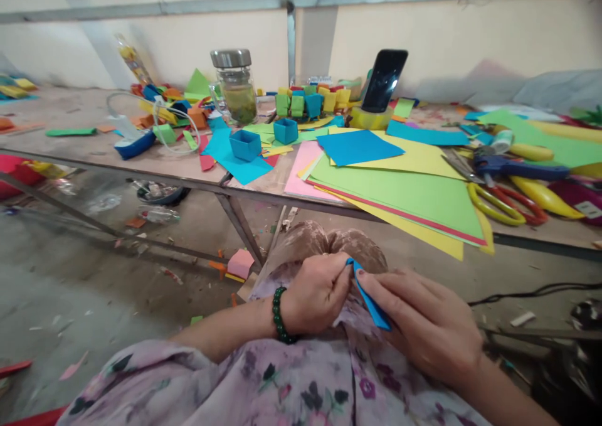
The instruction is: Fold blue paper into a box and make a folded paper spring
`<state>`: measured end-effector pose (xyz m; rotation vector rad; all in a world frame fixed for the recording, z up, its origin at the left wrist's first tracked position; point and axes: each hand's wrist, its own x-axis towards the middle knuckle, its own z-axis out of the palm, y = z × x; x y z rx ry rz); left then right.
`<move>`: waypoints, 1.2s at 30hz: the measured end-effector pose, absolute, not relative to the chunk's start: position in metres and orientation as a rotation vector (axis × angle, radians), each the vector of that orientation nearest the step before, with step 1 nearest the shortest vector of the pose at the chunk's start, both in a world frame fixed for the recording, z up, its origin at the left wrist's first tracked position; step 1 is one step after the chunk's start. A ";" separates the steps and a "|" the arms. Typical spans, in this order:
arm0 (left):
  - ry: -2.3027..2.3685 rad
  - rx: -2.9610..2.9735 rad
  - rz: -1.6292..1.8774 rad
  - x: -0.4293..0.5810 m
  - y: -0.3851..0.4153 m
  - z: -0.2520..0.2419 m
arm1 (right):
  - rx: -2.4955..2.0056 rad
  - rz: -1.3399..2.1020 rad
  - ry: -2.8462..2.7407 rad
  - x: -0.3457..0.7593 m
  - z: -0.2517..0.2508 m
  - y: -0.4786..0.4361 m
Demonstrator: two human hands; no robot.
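Over my lap, a narrow folded strip of blue paper (375, 307) is held between both hands. My left hand (324, 291), with a green bead bracelet at the wrist, is closed around the strip's upper end, which its fingers partly hide. Along the strip's side, my right hand (423, 316) presses with thumb and fingers. On the table ahead lie a blue paper sheet (360, 147) and a stack of coloured sheets with a light green one (404, 191) near the top. Two small open blue paper boxes (245, 145) stand left of the stack.
A lidded glass jar of tea (237, 96) and a propped phone (384, 81) stand at the back. Small coloured paper boxes (313, 104) are clustered between them. Scissors (496, 203) and a blue glue gun (520, 169) lie at right. The metal table edge (188, 180) runs before my knees.
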<state>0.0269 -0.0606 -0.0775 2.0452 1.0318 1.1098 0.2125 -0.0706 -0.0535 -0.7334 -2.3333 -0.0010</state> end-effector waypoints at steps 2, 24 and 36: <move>0.992 1.977 1.140 0.028 -0.062 -0.077 | -0.655 -0.107 -2.377 0.211 -0.051 -0.072; 0.785 1.694 1.075 0.027 -0.050 -0.081 | -0.681 -0.200 -2.356 0.197 -0.038 -0.063; 0.748 1.814 1.032 0.019 -0.036 -0.068 | -0.818 0.091 -2.271 0.204 -0.037 -0.049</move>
